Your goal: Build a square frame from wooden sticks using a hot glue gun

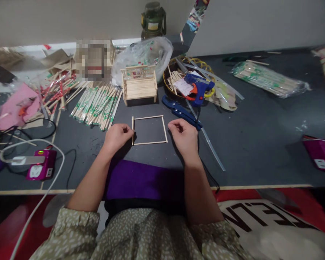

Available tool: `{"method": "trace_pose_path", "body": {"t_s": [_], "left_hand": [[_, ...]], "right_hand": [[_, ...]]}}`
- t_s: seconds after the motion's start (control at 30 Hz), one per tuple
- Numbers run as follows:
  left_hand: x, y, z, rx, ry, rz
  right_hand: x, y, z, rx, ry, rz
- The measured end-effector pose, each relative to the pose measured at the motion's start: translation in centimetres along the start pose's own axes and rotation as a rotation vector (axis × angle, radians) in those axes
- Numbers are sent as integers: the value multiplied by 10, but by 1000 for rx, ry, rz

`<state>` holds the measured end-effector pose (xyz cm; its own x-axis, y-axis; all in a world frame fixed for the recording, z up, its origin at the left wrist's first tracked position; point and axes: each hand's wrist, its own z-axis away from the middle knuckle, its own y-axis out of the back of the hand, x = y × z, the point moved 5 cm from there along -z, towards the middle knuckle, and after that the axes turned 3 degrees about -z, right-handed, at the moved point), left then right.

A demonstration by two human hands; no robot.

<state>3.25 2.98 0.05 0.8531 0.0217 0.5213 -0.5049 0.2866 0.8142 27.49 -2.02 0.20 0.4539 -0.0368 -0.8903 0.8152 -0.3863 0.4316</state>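
Observation:
A rectangle of thin wooden sticks [149,143] lies flat on the dark table in front of me. My left hand [119,137] is closed, its fingertips pinched at the rectangle's left stick [132,124]. Just outside the right stick [164,128], my right hand [184,136] has its fingers curled together; whatever they may hold is hidden. A purple cloth [146,180] lies at the table edge between my forearms. Beyond the rectangle stands a small bench-shaped stick model [139,88]. A dark blue clamp-like tool [180,110] rests near my right hand.
Wrapped chopsticks [97,104] lie behind my left hand, beside a clear plastic bag [143,54]. A wicker basket [166,83] holds sticks and a blue glue gun [197,88]. A glue stick [212,150], chopstick pack [269,77] and white cable [62,155] lie around.

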Motion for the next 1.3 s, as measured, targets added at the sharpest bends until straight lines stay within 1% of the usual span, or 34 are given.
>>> {"method": "trace_pose_path", "body": {"t_s": [0.13,0.4,0.53,0.8,1.1,1.3], "left_hand": [[5,2,2,-16,9,-77],[7,2,2,-23,23,-142],[3,2,1,-18,12,-111],[-2,5,-2,-13,-1,18],[-4,6,-3,-5,-20,20],[-5,13,-2,36,-3,-89]], "right_hand": [[3,6,-2,57,-20,-3],[5,7,-3,60,-43,3],[6,7,-3,67,-66,-4],[8,7,-4,70,-67,-21],[11,5,-4,45,-97,-2],[9,0,-4,-13,-98,84]]}}
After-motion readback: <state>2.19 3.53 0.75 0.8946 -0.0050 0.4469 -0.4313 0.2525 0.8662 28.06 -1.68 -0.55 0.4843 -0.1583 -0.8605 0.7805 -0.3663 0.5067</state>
